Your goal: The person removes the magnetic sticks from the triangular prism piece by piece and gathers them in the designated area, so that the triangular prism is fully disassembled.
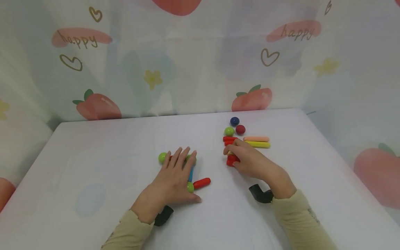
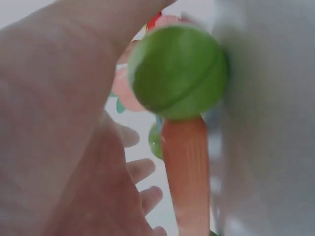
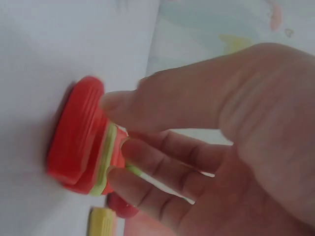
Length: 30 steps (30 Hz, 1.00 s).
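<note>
My left hand (image 1: 175,177) lies spread, fingers straight, over a joined set of green balls (image 1: 162,158) and sticks. From under it show a blue stick (image 1: 190,174) and a red stick (image 1: 202,183) meeting at a green ball. In the left wrist view an orange stick (image 2: 186,172) meets a green ball (image 2: 177,71). My right hand (image 1: 254,161) reaches over several red sticks (image 3: 78,130) with a yellow-green stick (image 3: 103,160) among them. Its thumb overlaps the nearest red stick and its bent fingertips are at the row's ends; whether they pinch is unclear.
Beyond the right hand sit a blue ball (image 1: 234,121), a dark red ball (image 1: 240,130) and a green ball (image 1: 229,131). A peach stick (image 1: 256,139) and yellow sticks (image 1: 258,144) lie nearby. Black curved pieces (image 1: 260,194) are at both wrists. A printed cloth (image 1: 200,69) hangs behind the white table (image 1: 125,139).
</note>
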Tool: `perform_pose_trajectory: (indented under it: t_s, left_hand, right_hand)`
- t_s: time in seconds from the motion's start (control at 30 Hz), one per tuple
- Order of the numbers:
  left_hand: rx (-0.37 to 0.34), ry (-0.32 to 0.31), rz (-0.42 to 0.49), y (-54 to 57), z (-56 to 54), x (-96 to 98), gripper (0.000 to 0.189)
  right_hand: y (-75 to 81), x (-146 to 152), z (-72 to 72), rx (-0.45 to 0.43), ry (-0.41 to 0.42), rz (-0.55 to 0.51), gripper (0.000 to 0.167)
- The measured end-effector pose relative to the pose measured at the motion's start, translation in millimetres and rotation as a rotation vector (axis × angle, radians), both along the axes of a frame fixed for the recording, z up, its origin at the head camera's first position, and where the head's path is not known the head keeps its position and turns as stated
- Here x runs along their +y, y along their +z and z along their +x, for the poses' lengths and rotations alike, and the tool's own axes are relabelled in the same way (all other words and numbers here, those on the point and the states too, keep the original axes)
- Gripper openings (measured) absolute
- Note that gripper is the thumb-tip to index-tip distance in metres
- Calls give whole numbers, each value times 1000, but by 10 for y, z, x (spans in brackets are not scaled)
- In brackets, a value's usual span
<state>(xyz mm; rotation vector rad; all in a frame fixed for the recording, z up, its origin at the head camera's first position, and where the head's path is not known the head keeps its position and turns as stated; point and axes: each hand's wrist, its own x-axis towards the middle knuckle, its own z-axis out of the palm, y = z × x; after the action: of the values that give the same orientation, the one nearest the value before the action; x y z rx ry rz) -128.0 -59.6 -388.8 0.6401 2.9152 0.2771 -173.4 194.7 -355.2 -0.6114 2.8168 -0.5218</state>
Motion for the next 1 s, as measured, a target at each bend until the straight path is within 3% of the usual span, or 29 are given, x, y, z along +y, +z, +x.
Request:
perform_pose_trajectory:
  t_s: [0.23, 0.57, 0.8, 1.0]
  left_hand:
    - [3, 15, -47, -69, -19, -28, 124]
    - [77, 50, -67, -119, 28, 67, 119]
    - [88, 72, -99, -124, 53, 122, 118]
    - [94, 71, -118, -135, 56, 131, 118]
  right_hand:
    - [59, -153, 84, 72, 101, -111, 28]
    - [-73, -424, 187, -47, 296, -139, 28]
    - [-145, -535, 217, -128, 332, -134, 24]
    - [-181, -566, 236, -88, 354, -113, 22]
